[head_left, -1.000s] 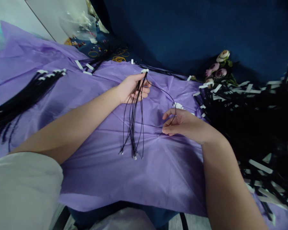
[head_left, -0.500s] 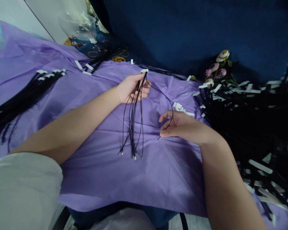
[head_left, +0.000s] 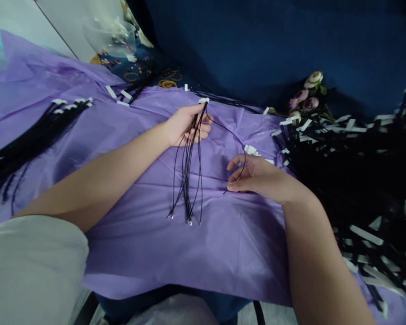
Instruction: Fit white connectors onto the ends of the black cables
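Observation:
My left hand (head_left: 189, 124) is closed around the upper end of a bunch of thin black cords (head_left: 186, 180). A white tag (head_left: 204, 100) sits at the top of the bunch, just above my thumb. The cords hang down over the purple sheet, with small silvery metal ends (head_left: 189, 222) at the bottom. One black cord (head_left: 236, 136) bows out to the right from the bunch. My right hand (head_left: 245, 176) pinches this cord near its free end, and a short tip pokes out below the fingers.
Several white tags (head_left: 252, 150) lie behind my right hand. A large heap of black cords with white tags (head_left: 352, 167) covers the right side. More tagged cords (head_left: 37, 135) lie at left on the purple sheet (head_left: 176, 257). Artificial flowers (head_left: 309, 97) and a clear bowl (head_left: 111, 38) stand behind.
My right hand has shifted very slightly up and to the right with the pinched cord end. My left hand and the hanging cords look unchanged.

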Demonstrator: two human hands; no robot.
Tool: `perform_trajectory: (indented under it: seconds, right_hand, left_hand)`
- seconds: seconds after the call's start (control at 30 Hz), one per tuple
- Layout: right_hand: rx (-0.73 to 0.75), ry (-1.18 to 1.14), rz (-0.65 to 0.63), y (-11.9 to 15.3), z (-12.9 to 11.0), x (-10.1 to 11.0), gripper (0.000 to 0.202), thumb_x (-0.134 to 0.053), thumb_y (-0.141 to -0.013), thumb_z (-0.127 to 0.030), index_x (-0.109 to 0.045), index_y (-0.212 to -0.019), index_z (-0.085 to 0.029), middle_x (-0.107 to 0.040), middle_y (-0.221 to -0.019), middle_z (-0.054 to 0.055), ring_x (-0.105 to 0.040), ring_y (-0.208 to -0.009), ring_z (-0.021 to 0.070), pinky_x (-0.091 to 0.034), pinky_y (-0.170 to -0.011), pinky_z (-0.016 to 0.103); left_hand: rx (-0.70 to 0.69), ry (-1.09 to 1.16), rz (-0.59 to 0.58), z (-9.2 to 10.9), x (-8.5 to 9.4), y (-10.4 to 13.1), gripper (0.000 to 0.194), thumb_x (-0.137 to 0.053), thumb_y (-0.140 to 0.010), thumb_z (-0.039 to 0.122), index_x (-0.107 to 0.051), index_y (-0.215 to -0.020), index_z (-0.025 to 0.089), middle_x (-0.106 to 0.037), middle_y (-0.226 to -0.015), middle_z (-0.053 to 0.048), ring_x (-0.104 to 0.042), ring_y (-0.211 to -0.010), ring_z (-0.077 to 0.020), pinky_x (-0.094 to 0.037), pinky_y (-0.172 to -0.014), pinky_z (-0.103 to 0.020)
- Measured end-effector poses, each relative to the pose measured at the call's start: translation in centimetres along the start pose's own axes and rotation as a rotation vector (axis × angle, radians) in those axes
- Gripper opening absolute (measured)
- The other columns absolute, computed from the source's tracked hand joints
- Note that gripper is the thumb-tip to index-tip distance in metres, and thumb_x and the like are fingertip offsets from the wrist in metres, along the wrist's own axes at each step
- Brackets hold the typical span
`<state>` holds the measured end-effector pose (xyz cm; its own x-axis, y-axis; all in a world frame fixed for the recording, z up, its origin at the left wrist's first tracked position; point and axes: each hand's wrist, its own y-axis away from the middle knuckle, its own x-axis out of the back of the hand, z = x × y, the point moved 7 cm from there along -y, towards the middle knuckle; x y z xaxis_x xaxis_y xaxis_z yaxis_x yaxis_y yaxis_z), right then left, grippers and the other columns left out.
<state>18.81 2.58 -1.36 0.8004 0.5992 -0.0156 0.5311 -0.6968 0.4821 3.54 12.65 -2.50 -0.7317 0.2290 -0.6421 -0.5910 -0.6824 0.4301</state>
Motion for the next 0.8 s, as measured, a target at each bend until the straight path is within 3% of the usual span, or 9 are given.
perform_trajectory:
  seconds: [0.63,0.8]
  right_hand:
    - [-0.018,0.071,-0.029,0.4,0.1,0.3,0.037,-0.074,-0.063,-0.013,-0.052,-0.092,-0.02,-0.066,-0.069,-0.003,-0.062,-0.063,0.0113,-0.043,-0.057,0.022]
    - [0.069,0.012,0.057,1.0,-1.0,0.9,0.049,-0.078,-0.064,-0.016,-0.049,-0.104,-0.022,-0.066,-0.073,-0.003,-0.062,-0.064,0.0111,-0.046,-0.058,0.022]
  left_hand:
    - [0.004,-0.016,0.003,0.0,0.0,0.1,0.035,-0.047,-0.087,0.042,-0.057,-0.073,0.011,-0.037,-0.049,0.002,-0.033,-0.03,-0.0059,-0.016,-0.022,-0.012]
    - [-0.009,-0.025,-0.008,0.1,0.2,-0.1,0.033,-0.049,-0.085,0.042,-0.057,-0.075,0.011,-0.038,-0.049,0.002,-0.032,-0.031,-0.0053,-0.017,-0.023,-0.012]
